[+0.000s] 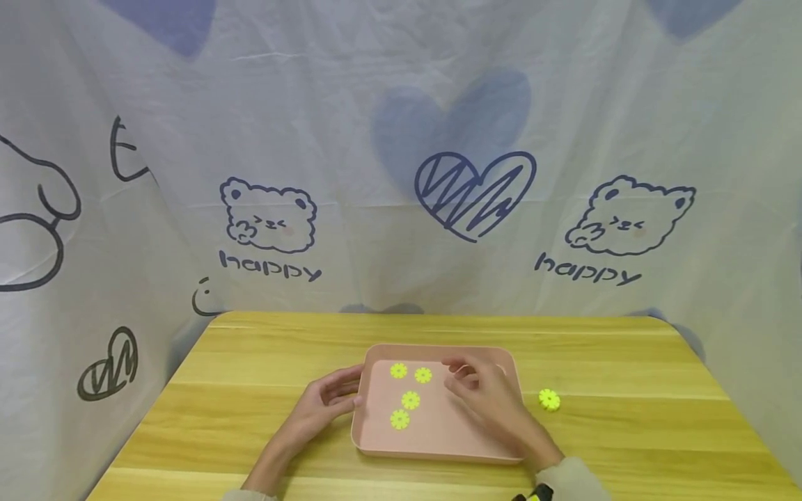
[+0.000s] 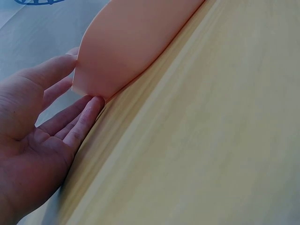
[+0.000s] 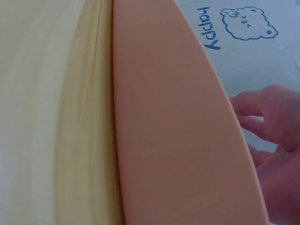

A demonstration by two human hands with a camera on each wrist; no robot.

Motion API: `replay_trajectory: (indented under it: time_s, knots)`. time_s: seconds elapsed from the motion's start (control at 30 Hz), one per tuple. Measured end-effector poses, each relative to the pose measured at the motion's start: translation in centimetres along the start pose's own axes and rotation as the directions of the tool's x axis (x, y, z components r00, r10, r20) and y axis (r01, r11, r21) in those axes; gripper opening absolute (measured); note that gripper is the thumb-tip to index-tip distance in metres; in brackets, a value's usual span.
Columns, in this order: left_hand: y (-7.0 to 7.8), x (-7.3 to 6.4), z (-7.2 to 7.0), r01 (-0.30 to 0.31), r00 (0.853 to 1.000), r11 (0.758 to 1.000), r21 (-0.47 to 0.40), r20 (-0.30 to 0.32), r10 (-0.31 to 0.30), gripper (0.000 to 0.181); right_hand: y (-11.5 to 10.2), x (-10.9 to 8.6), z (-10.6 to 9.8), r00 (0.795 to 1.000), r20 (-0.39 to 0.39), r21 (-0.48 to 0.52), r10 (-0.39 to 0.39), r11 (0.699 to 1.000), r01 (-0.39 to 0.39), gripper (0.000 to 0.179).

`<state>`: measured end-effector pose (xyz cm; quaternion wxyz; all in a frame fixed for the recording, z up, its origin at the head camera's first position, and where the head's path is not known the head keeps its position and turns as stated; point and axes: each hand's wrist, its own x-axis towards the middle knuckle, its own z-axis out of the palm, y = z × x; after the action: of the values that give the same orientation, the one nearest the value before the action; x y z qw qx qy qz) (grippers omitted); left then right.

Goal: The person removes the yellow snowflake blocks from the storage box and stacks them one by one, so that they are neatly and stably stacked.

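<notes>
A pink rectangular tray (image 1: 438, 456) lies on the table. Several yellow-green notched plastic discs, shaped like flowers (image 1: 410, 400), lie flat in its left half. At the tray's left side my left hand (image 1: 322, 403) touches the outer wall with fairly straight fingers and thumb; in the left wrist view its lower fingertips (image 2: 97, 102) meet the wall near the base. Over the tray's right half, my right hand (image 1: 485, 393) hovers with loosely bent fingers, thumb and index apart, and no disc visible between them. The tray wall partly hides this hand in the right wrist view.
One more yellow-green disc (image 1: 549, 399) lies on the wooden table (image 1: 639, 403), right of the tray. Behind the table and at its sides hangs a pale printed cloth (image 1: 363, 236). By my right sleeve a black item (image 1: 544, 491) shows with a yellow-green patch.
</notes>
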<state>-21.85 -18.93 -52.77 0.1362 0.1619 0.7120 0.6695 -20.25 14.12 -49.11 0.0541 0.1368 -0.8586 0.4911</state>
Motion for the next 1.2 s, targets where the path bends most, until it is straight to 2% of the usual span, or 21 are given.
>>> replay_trajectory:
  time_s: [0.1,0.37,0.67,0.83,1.03,1.2]
  knots:
    - [0.0,0.0,0.0,-0.005,1.000,1.000,-0.001,0.002,0.005,0.060,-0.1,0.6,0.5,0.999,0.030,-0.011,-0.011,1.000,0.012,0.029]
    - [-0.1,0.0,0.0,-0.003,1.000,1.000,0.002,0.002,0.003,0.060,0.3,1.9,2.1,0.990,0.065,-0.019,-0.124,0.992,0.125,0.028]
    - [-0.3,0.2,-0.1,-0.042,0.999,0.999,0.020,0.024,0.042,0.060,0.3,2.8,3.6,0.995,0.058,-0.077,-0.080,0.993,0.085,0.031]
    - [-0.3,0.2,-0.2,-0.036,0.999,0.999,0.014,0.023,0.036,0.060,0.3,3.1,4.3,0.997,0.062,-0.117,-0.046,0.992,0.053,0.032]
    - [-0.3,0.2,-0.4,-0.041,0.999,0.999,0.015,0.026,0.041,0.061,0.1,3.2,4.9,0.996,0.086,-0.201,-0.010,0.979,0.027,0.035]
    - [-0.3,0.3,-0.4,-0.047,0.998,0.999,0.014,0.031,0.046,0.061,-0.1,3.0,5.1,0.996,0.092,-0.251,-0.008,0.968,0.031,0.028]
